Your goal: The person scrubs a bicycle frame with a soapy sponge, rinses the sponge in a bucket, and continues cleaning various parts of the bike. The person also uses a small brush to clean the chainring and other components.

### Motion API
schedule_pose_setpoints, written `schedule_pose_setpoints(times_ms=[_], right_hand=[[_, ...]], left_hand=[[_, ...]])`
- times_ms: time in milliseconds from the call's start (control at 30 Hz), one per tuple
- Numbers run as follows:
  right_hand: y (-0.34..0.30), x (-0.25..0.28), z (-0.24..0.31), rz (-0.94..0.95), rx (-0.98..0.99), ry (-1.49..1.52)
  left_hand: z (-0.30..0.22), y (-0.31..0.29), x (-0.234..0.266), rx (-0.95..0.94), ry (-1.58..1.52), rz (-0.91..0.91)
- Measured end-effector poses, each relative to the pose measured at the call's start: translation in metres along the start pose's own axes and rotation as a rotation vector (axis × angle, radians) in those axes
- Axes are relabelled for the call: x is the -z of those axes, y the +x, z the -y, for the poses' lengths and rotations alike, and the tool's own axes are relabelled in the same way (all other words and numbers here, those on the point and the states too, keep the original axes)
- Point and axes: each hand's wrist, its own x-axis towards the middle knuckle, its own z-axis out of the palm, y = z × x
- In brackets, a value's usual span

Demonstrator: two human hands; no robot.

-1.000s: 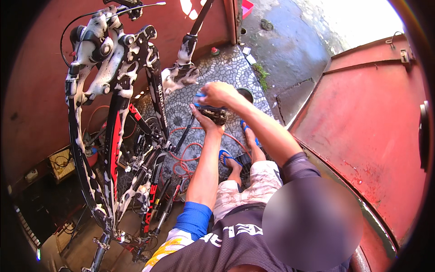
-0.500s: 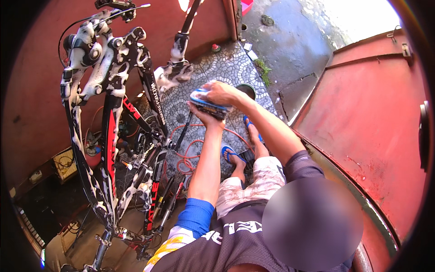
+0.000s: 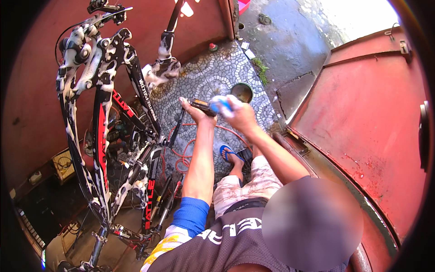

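My left hand point(image 3: 204, 117) cups a black bicycle pedal point(image 3: 199, 104) with amber strips, its fingertips reaching past the far end. A black crank arm point(image 3: 177, 130) runs from the pedal's side down to the bike. Over the pedal's right end, my right hand point(image 3: 240, 117) is closed round a foamy blue scrubber point(image 3: 220, 105), blurred by motion; whether it is a sponge or a brush cannot be told. The black bicycle frame point(image 3: 99, 140) with red markings stands at my left, streaked with white foam.
A dark round basin point(image 3: 242, 85) stands on the patterned tile floor point(image 3: 199, 81) beyond my right hand. An orange hose point(image 3: 185, 159) curls near my feet in blue flip-flops point(image 3: 225, 148). Red metal walls and a red gate point(image 3: 358, 118) flank the spot.
My right hand has slid right and nearer along the pedal with the scrubber, uncovering the pedal's left part and the basin. My left hand has shifted slightly left.
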Motion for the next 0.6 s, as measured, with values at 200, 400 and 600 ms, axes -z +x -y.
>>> schedule_pose_setpoints(times_ms=[200, 400, 600], right_hand=[[-0.002, -0.008, 0.007, -0.106, 0.014, -0.013], [-0.01, -0.019, -0.018, -0.219, -0.008, 0.223], [0.006, -0.054, 0.016, -0.463, -0.023, 0.146]], left_hand=[[-0.006, -0.014, -0.02, 0.014, 0.057, -0.044], [-0.004, 0.01, 0.007, 0.09, 0.025, -0.115], [-0.004, -0.009, -0.008, 0.044, 0.018, -0.088]])
